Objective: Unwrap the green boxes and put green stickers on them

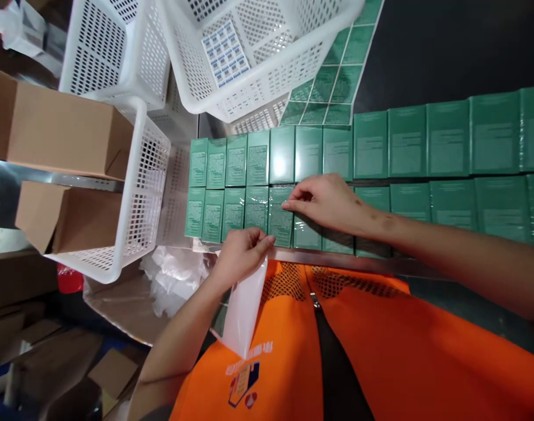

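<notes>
The right hand [326,202] has fingertips [288,205] pinched down on the top edge of a small green cardboard box wrapped in clear film [280,217], which stands in the near row of matching boxes, at the front edge of the dark table [446,52]. Thumb and forefinger of the left hand [241,251] are closed on the mouth of a thin white plastic bag [245,313] that hangs down over the orange vest [381,345]. A firm hold with a straight lift looks best, so the neighbours stay upright, and the bag mouth wants holding wide. Beyond, white perforated plastic baskets [131,193] hold brown cartons [61,131].
</notes>
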